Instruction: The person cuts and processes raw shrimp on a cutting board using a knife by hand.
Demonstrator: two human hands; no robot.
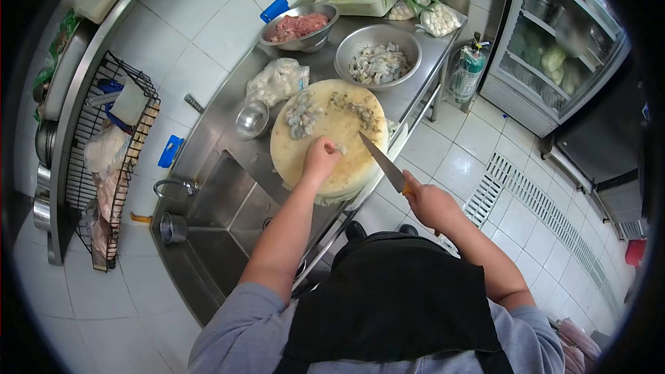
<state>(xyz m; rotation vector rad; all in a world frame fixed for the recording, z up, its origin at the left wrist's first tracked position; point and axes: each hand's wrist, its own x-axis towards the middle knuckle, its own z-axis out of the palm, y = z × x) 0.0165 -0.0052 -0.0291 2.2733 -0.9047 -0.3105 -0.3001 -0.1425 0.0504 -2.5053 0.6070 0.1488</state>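
Note:
Over the round cutting board, my left hand pinches a small pale piece that looks like shrimp. My right hand is closed round the orange handle of a long knife, its tip near the board's right edge. A pile of greyish shrimp lies on the upper left of the board. Dark scraps are spread at its upper right. Behind the board stands a metal colander with more shrimp pieces inside.
Left of the board are a small metal bowl and a plastic bag. Farther back stand a bowl of raw meat, a tray of greens and a bag of white pieces. A sink is at lower left.

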